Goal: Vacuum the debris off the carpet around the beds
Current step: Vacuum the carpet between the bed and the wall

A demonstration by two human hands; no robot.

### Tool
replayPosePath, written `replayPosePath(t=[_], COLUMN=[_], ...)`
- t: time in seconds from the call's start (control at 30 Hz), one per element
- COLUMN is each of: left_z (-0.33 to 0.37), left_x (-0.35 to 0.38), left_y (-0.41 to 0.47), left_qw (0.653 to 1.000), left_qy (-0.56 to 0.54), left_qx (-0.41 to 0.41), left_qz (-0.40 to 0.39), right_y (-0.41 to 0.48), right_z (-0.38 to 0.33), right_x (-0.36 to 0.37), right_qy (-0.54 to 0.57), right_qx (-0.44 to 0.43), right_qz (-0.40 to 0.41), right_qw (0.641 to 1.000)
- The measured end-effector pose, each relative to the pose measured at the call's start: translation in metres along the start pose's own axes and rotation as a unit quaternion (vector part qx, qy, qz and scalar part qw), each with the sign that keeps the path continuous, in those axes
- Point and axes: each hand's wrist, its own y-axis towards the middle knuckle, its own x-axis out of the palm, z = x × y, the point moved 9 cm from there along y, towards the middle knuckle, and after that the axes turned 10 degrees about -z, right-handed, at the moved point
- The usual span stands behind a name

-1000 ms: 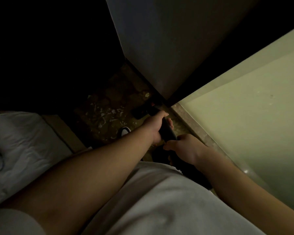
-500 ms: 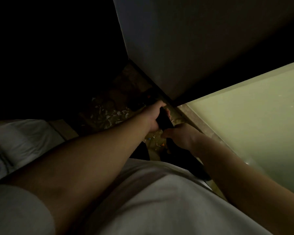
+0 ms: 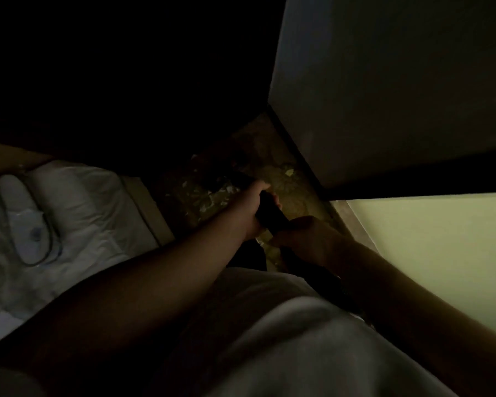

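Light very low; far left of the scene lost in black. Grips dark vacuum wand with left hand, fingers curled over its top. Grips the same wand just nearer with right hand, fingers wrapped round it, knuckles up. Both hands close together on the wand; cannot tell whether touching. Both forearms bare, left one reaching in from near left, right one from near right.

Wand slanting from near right, beside pale shirt, out toward the far left above patterned brown carpet. Far end of wand swallowed by shadow past the left hand; cannot tell where the nozzle sits or whether it meets the floor.

Debris: pale scraps scattered on the carpet just left of the left hand. One larger pale scrap farther off, near dark skirting.

Carpet visible only as a narrow strip between bed and wall. White bedding at left, rumpled, with beige bed edge along the strip. Dark cable looped on the bedding.

Grey wall panel at far right, above the skirting. Pale green surface at right, nearer, brightest area in view.
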Motion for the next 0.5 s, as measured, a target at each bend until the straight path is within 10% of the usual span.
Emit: replayPosePath(t=[0.5], left_z=[0.030], left_x=[-0.113], left_y=[-0.026], left_qw=[0.991], left_qy=[-0.080], left_qx=[0.062], left_qz=[0.093], right_y=[0.058], right_z=[-0.059], right_x=[0.081], right_qy=[-0.088], right_qx=[-0.022], right_qz=[-0.071], right_qw=[0.993])
